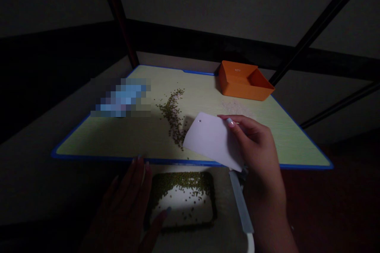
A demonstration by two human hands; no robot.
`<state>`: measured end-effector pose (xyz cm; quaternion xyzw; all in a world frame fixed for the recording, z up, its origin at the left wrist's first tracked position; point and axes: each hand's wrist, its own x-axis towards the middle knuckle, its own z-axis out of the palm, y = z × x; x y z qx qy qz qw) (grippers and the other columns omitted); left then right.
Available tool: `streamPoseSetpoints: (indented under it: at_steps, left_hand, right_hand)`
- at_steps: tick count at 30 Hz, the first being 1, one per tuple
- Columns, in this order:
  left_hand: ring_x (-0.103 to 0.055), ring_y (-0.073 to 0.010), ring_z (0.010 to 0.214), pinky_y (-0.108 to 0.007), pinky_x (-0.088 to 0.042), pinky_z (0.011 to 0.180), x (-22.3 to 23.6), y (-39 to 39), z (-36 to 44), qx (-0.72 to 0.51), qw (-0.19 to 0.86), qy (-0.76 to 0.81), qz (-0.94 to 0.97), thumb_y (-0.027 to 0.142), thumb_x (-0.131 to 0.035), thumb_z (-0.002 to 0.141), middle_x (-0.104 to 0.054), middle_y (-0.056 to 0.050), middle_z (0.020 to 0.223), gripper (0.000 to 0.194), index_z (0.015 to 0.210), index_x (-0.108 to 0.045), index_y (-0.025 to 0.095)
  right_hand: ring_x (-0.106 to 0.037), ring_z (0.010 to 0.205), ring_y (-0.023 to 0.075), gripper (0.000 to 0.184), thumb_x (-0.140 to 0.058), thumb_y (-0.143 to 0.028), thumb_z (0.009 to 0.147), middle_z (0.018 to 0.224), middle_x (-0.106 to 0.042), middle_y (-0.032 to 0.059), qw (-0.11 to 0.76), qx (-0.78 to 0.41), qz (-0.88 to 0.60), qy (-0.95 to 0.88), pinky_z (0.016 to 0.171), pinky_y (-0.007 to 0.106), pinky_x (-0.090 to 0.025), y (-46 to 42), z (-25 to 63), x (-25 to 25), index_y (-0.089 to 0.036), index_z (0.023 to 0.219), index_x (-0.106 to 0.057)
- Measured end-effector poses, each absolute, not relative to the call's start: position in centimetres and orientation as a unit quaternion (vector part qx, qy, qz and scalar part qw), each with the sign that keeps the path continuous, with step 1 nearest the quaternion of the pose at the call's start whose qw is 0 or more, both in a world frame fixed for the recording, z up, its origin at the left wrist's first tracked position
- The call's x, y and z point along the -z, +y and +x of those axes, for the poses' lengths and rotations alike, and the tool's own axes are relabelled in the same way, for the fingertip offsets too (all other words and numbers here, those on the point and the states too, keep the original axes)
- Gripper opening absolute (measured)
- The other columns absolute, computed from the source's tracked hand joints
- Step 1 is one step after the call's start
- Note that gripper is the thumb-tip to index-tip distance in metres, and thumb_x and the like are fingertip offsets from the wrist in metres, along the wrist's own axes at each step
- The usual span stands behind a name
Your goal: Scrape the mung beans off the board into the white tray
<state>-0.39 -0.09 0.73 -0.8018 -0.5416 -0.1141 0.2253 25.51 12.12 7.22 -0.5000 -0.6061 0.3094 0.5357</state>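
My right hand (252,142) pinches a flat white scraper (212,136) with a small hole in one corner. The scraper's left edge is tilted down beside a strip of small green beans (170,114) mixed with pale grains on the table. Below the table's front edge sits a white tray (187,203), with green beans (178,180) heaped along its far side and a few scattered over its bottom. My left hand (127,201) lies at the tray's left side, fingers stretched out and thumb over the tray's inside. Much of this hand is in deep shadow.
An orange open box (246,83) stands at the table's back right corner. Pale grains (236,106) are spread in front of it. A blurred blue item (123,97) lies at the left edge. The yellow-green table (142,142) has a blue rim; a grey bar (242,201) runs down at right.
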Motion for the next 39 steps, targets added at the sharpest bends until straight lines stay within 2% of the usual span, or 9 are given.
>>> streamPoseSetpoints:
  at_steps: [3,7,10,15,20,25,30,35,39]
  left_hand:
    - [-0.008,-0.0256,0.152,-0.039,-0.018,0.118,-0.86,-0.26,-0.46,0.115,0.248,-0.540,-0.796,0.059,-0.033,0.085,-0.016,-0.017,0.162,0.077,0.140,-0.029,0.005]
    - [-0.023,-0.0238,0.148,-0.039,-0.029,0.115,-0.91,-0.67,-0.34,0.121,0.228,-0.567,-0.783,0.058,-0.039,0.083,-0.035,-0.013,0.156,0.076,0.143,-0.026,0.012]
    - [-0.034,-0.0234,0.144,-0.039,-0.034,0.114,-0.96,-0.92,-0.30,0.126,0.197,-0.584,-0.778,0.056,-0.045,0.082,-0.039,-0.010,0.154,0.077,0.145,-0.022,0.019]
    - [-0.039,-0.0217,0.141,-0.036,-0.040,0.110,-0.73,-0.89,-0.78,0.121,0.197,-0.582,-0.780,0.058,-0.048,0.081,-0.044,-0.008,0.152,0.080,0.146,-0.017,0.023]
    - [-0.039,-0.0230,0.141,-0.039,-0.043,0.107,-0.58,-0.78,-1.01,0.128,0.188,-0.601,-0.766,0.054,-0.048,0.081,-0.036,-0.008,0.156,0.078,0.146,-0.015,0.026]
    - [-0.037,-0.0258,0.143,-0.041,-0.045,0.105,-0.50,-0.57,-0.94,0.129,0.181,-0.597,-0.771,0.059,-0.048,0.079,-0.036,-0.011,0.156,0.082,0.146,-0.017,0.024]
    - [-0.028,-0.0278,0.147,-0.043,-0.042,0.108,-0.46,-0.49,-0.82,0.125,0.197,-0.589,-0.773,0.057,-0.045,0.081,-0.027,-0.012,0.159,0.078,0.145,-0.021,0.019]
    - [-0.017,-0.0264,0.151,-0.041,-0.042,0.106,-0.44,-0.40,-0.77,0.107,0.230,-0.577,-0.776,0.057,-0.041,0.081,-0.014,-0.011,0.163,0.076,0.144,-0.024,0.016]
    - [-0.016,-0.0268,0.151,-0.043,-0.041,0.105,-0.27,-0.37,-0.72,0.103,0.231,-0.577,-0.777,0.057,-0.041,0.082,-0.012,-0.012,0.163,0.077,0.143,-0.024,0.015]
  right_hand:
    - [-0.067,0.081,0.0146,0.015,-0.063,-0.030,0.088,0.092,-0.077,-0.0015,0.534,-0.305,-0.501,-0.609,0.074,0.030,-0.051,12.05,25.69,-7.26,-0.031,0.093,-0.077]
    - [-0.067,0.080,0.0152,0.014,-0.064,-0.033,0.087,0.090,-0.076,-0.0009,0.530,-0.310,-0.502,-0.609,0.073,0.030,-0.051,11.95,25.81,-7.18,-0.031,0.092,-0.077]
    - [-0.065,0.075,0.0148,0.015,-0.064,-0.037,0.087,0.090,-0.076,-0.0005,0.521,-0.323,-0.506,-0.606,0.069,0.030,-0.050,11.88,25.73,-7.00,-0.031,0.092,-0.076]
    - [-0.064,0.070,0.0145,0.015,-0.064,-0.039,0.086,0.090,-0.077,0.0003,0.514,-0.331,-0.504,-0.610,0.061,0.028,-0.047,11.93,25.65,-6.75,-0.030,0.090,-0.076]
    - [-0.065,0.073,0.0152,0.016,-0.063,-0.037,0.086,0.089,-0.077,0.0004,0.509,-0.338,-0.494,-0.619,0.060,0.027,-0.047,12.06,25.58,-7.09,-0.029,0.089,-0.076]
    - [-0.067,0.079,0.0162,0.017,-0.061,-0.035,0.088,0.094,-0.077,0.0010,0.503,-0.340,-0.481,-0.633,0.067,0.030,-0.050,12.20,25.47,-7.29,-0.028,0.092,-0.076]
    - [-0.068,0.084,0.0167,0.017,-0.059,-0.032,0.090,0.096,-0.077,0.0001,0.500,-0.345,-0.458,-0.648,0.074,0.032,-0.051,12.21,25.40,-7.40,-0.028,0.093,-0.075]
    - [-0.068,0.088,0.0149,0.015,-0.060,-0.027,0.089,0.098,-0.077,-0.0020,0.501,-0.350,-0.439,-0.658,0.078,0.030,-0.051,12.38,25.43,-7.40,-0.029,0.092,-0.075]
    - [-0.068,0.088,0.0148,0.015,-0.061,-0.027,0.089,0.097,-0.078,-0.0024,0.502,-0.366,-0.431,-0.655,0.079,0.031,-0.051,12.52,25.43,-7.39,-0.029,0.091,-0.075]
